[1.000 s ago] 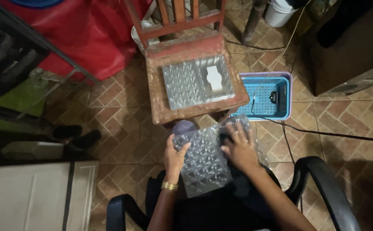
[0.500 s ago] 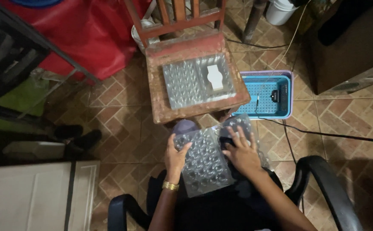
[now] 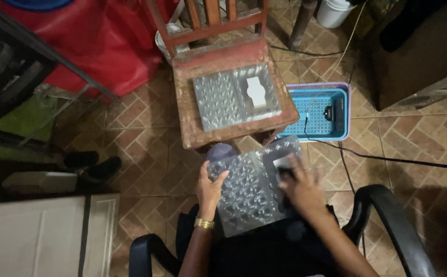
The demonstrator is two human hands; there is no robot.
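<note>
Item: clear plastic tray (image 3: pixel 249 192), across our lap, near side. Our left hand (image 3: pixel 210 187) grips its left edge to steady it; our right hand (image 3: pixel 300 187) lies flat on its right end. A second tray (image 3: pixel 236 97) rests on the wooden chair (image 3: pixel 192 128) beyond; blue basket (image 3: pixel 318 113) right.

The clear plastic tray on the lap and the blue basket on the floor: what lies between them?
In the head view, only bare tiled floor and a black cable lie between the clear plastic tray and the blue basket.
</note>
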